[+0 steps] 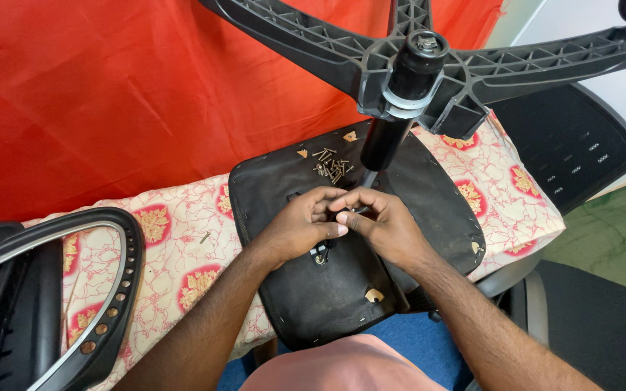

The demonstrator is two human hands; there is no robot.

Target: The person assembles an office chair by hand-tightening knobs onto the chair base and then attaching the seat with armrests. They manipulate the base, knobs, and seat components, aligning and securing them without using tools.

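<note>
An office chair seat (pixel 306 289) lies upside down on a patterned cloth, its black underside facing up. From its middle rises the gas cylinder (pixel 385 141) with the black star-shaped base (pixel 487 61) at the top, close to the camera. My left hand (pixel 300 224) and my right hand (pixel 382 224) meet at the foot of the cylinder, fingers curled together over the seat mechanism. What they pinch is hidden by the fingers. A small pile of screws (pixel 332 168) rests on the seat just beyond my hands.
A black armrest frame (pixel 110 289) with a row of holes lies at the left on the cream and red cloth (pixel 182 246). One loose screw (pixel 204 237) lies on the cloth. A mesh chair back (pixel 574 152) leans at the right. Red fabric (pixel 110 94) hangs behind.
</note>
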